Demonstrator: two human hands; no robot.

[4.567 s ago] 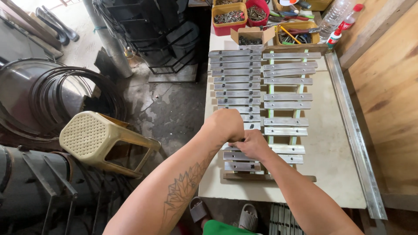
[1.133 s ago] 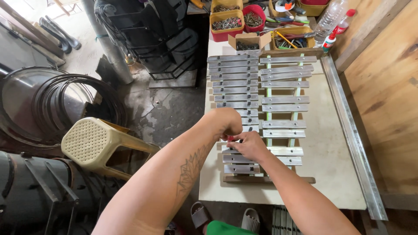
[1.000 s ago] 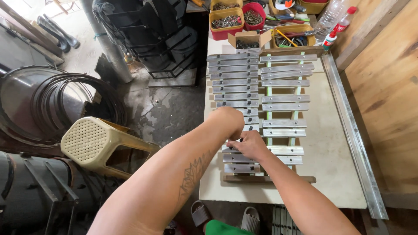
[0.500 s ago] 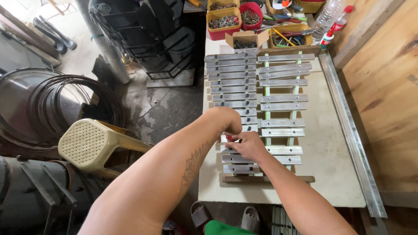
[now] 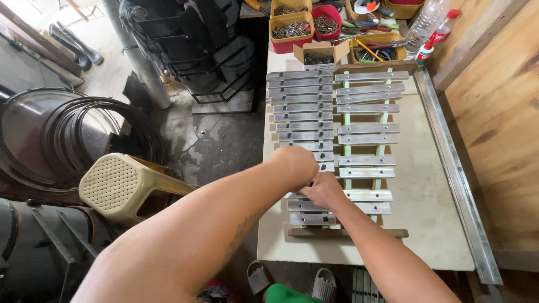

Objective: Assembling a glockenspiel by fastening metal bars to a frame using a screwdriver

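Note:
A rack of flat grey metal bars [image 5: 314, 115] lies across pale green rails [image 5: 346, 120] on a white worktable [image 5: 432, 224], in a left and a right column. My left hand [image 5: 295, 164] is curled into a fist over the near bars of the left column. My right hand [image 5: 321, 191] rests just beside it, fingers bent down on a metal bar [image 5: 365, 196]. The two hands touch. What sits under their fingers is hidden. A wooden strip [image 5: 348, 232] runs under the nearest bars.
Trays of screws and tools [image 5: 314, 22] and plastic bottles [image 5: 426, 25] crowd the table's far end. A metal channel [image 5: 457, 179] runs along the right edge by a wooden wall. On the floor to the left are a beige plastic stool [image 5: 120, 182], wire coils [image 5: 84, 134] and black frames [image 5: 208, 50].
Both hands have stayed at the same near bars, with small shifts of the fingers. The camera view has tilted slightly.

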